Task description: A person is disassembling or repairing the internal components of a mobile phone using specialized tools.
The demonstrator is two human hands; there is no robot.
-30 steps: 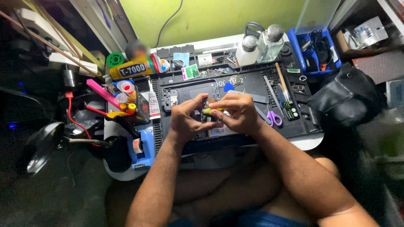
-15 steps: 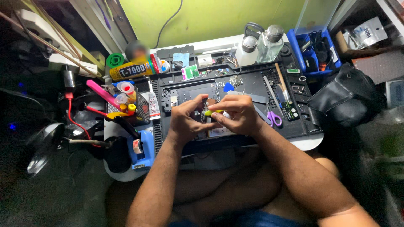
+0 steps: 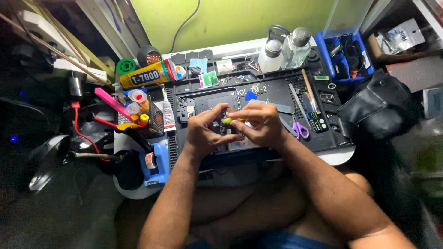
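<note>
My left hand [image 3: 204,130] and my right hand [image 3: 257,123] meet over the middle of a black work mat [image 3: 323,143]. Between the fingers of my right hand is a small tool with a yellow-green handle [image 3: 229,121], its tip pointing down at a small dark part that my left hand pinches and mostly hides. A dark opened phone frame [image 3: 207,102] lies flat on the mat just behind both hands. A blue triangular pick [image 3: 250,96] rests beyond my right hand.
A yellow glue tube [image 3: 146,76], green tape roll [image 3: 125,66] and pink tool [image 3: 110,101] lie left. Two clear bottles [image 3: 284,51] and a blue bin [image 3: 347,57] stand at the back. Purple scissors [image 3: 300,130], a brush [image 3: 308,91] and a black pouch [image 3: 376,110] lie right.
Both hands stay together over the mat; the fingers shift only slightly around the yellow-green tool.
</note>
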